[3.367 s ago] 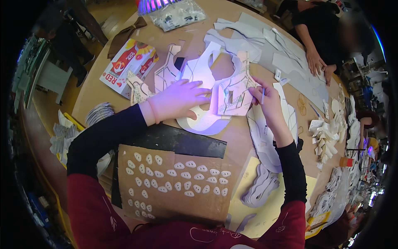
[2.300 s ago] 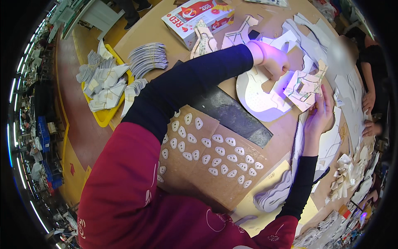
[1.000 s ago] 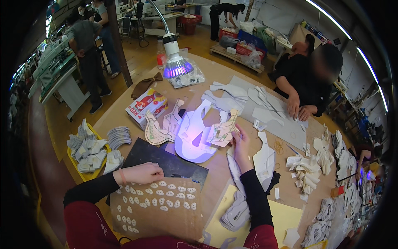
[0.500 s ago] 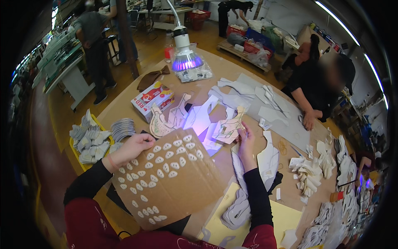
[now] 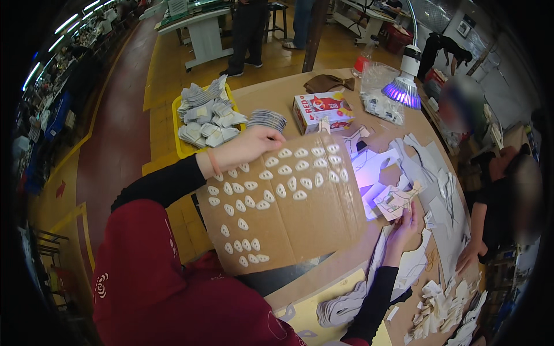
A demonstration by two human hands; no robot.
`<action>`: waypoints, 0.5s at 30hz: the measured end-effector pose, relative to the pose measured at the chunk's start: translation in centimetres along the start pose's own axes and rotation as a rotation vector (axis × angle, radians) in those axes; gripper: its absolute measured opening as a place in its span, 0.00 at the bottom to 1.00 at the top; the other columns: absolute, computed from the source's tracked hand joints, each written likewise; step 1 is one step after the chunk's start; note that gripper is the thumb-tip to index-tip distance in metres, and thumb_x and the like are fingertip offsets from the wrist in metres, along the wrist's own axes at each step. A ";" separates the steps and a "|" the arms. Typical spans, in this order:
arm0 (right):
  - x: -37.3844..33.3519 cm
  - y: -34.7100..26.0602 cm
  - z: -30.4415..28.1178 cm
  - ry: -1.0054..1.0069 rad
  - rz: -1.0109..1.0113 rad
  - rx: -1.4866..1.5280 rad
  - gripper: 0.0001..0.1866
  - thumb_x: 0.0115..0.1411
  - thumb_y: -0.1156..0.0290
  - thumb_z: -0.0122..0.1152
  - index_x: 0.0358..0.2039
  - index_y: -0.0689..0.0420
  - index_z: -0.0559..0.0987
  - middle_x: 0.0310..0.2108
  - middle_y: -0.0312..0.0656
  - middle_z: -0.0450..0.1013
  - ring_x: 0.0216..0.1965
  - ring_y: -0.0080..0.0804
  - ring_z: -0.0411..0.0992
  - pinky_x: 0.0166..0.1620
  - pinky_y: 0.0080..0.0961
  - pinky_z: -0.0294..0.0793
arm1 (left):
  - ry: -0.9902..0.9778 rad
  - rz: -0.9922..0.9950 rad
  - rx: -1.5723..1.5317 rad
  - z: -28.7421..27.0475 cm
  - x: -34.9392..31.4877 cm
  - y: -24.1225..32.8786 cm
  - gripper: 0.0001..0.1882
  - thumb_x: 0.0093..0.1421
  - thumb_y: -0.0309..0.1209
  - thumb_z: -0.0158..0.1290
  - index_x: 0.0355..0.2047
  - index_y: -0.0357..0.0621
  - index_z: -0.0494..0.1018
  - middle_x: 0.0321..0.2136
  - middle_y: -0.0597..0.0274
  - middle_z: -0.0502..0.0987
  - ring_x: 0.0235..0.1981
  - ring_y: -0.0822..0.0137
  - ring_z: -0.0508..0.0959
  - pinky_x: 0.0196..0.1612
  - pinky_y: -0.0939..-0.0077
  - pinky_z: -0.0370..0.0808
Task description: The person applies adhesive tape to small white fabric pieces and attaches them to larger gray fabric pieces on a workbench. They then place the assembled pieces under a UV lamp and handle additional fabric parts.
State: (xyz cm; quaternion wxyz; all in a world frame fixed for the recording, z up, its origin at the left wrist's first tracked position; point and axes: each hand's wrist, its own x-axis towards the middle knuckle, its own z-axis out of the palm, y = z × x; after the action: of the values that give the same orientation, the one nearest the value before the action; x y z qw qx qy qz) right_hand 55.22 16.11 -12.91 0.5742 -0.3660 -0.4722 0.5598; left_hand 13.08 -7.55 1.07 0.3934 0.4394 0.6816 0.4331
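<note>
My left hand (image 5: 258,145) pinches the far edge of a brown cardboard sheet (image 5: 306,228), its fingers closed. Rows of small white oval pieces with dark dots (image 5: 285,170) lie on that sheet, which is tilted above the table's near side. To the right, my right hand (image 5: 404,228) grips a pale cut piece (image 5: 396,202) with lines drawn on it. Purple-white light from a lamp (image 5: 404,86) falls on white cut pieces (image 5: 372,168) just beyond. Whether the cardboard rests on anything underneath is hidden.
A yellow tray (image 5: 176,124) of grey cut pieces stands at the table's far left, beside a grey stack (image 5: 267,120). Behind the cardboard is a red-and-white box (image 5: 314,109). Cream scraps (image 5: 435,305) lie at lower right. A co-worker's hand (image 5: 470,256) rests at the right edge.
My view has swung left, so the table and lamp sit farther right in the picture. Both hands keep hold of the cardboard sheet and the cut piece.
</note>
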 end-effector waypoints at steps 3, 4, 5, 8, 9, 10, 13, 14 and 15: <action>-0.1 -0.1 0.1 0.029 0.020 -0.007 0.24 0.66 0.75 0.57 0.62 0.63 0.69 0.24 0.27 0.66 0.22 0.13 0.61 0.26 0.12 0.61 | 0.151 -0.031 -0.057 -2.2 -1.1 1.1 0.10 0.68 0.30 0.50 0.43 0.40 0.77 0.36 0.70 0.77 0.38 0.80 0.74 0.43 0.83 0.72; 0.0 -0.2 0.0 0.039 0.019 -0.014 0.24 0.66 0.75 0.57 0.62 0.63 0.69 0.24 0.27 0.66 0.22 0.13 0.61 0.26 0.12 0.60 | 0.213 -0.031 -0.054 -2.9 -1.2 1.4 0.09 0.68 0.30 0.50 0.42 0.40 0.77 0.36 0.70 0.77 0.38 0.80 0.74 0.43 0.82 0.72; 0.1 -0.4 -0.1 0.050 0.019 -0.022 0.24 0.66 0.76 0.57 0.62 0.62 0.69 0.24 0.26 0.65 0.22 0.12 0.61 0.26 0.12 0.60 | 0.274 -0.032 -0.051 -3.7 -1.0 1.4 0.09 0.68 0.30 0.50 0.42 0.40 0.77 0.36 0.70 0.77 0.38 0.79 0.74 0.43 0.82 0.72; -0.2 -0.5 0.5 0.056 0.030 -0.023 0.24 0.66 0.76 0.57 0.62 0.63 0.69 0.24 0.27 0.65 0.22 0.12 0.61 0.26 0.12 0.60 | 0.368 -0.028 -0.076 -8.1 -0.4 0.1 0.10 0.68 0.31 0.50 0.43 0.40 0.76 0.37 0.69 0.78 0.38 0.79 0.75 0.43 0.83 0.72; -0.2 -0.5 0.4 0.058 0.028 -0.024 0.24 0.66 0.76 0.57 0.62 0.64 0.68 0.24 0.27 0.65 0.22 0.12 0.61 0.26 0.12 0.60 | 0.400 -0.032 -0.085 -9.1 -0.2 0.2 0.11 0.69 0.32 0.49 0.44 0.39 0.76 0.37 0.68 0.78 0.38 0.79 0.75 0.43 0.83 0.72; -0.1 -0.6 0.3 0.059 0.025 -0.025 0.24 0.66 0.76 0.56 0.62 0.64 0.68 0.24 0.27 0.65 0.22 0.12 0.61 0.26 0.12 0.60 | 0.432 -0.036 -0.094 -10.1 0.0 0.6 0.11 0.69 0.32 0.49 0.44 0.38 0.76 0.37 0.68 0.78 0.38 0.79 0.75 0.43 0.83 0.72; 0.0 -0.3 0.0 0.064 0.018 -0.025 0.24 0.66 0.76 0.56 0.62 0.65 0.68 0.25 0.29 0.69 0.21 0.13 0.62 0.25 0.12 0.62 | 0.493 -0.056 -0.062 -13.1 1.1 0.2 0.14 0.70 0.33 0.48 0.47 0.36 0.75 0.38 0.67 0.78 0.39 0.79 0.75 0.44 0.84 0.72; -0.2 -0.5 0.3 0.063 0.022 -0.025 0.24 0.65 0.76 0.55 0.62 0.66 0.68 0.25 0.29 0.69 0.22 0.13 0.62 0.25 0.11 0.62 | 0.508 -0.065 -0.039 -13.9 1.1 -0.2 0.14 0.70 0.33 0.48 0.49 0.35 0.74 0.39 0.66 0.78 0.40 0.79 0.76 0.45 0.84 0.72; -0.2 -0.5 0.4 0.061 0.027 -0.024 0.25 0.65 0.76 0.55 0.62 0.66 0.68 0.25 0.29 0.69 0.22 0.13 0.62 0.25 0.11 0.62 | 0.518 -0.065 -0.005 -14.3 1.2 -0.6 0.15 0.71 0.33 0.47 0.49 0.35 0.74 0.39 0.66 0.79 0.40 0.79 0.76 0.45 0.84 0.72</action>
State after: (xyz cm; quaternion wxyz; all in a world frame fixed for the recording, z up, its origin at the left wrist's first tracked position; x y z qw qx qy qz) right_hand 54.99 15.80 -12.31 0.5762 -0.3962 -0.4562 0.5503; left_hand -0.59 -10.05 4.81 0.2206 0.2909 0.7722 0.5201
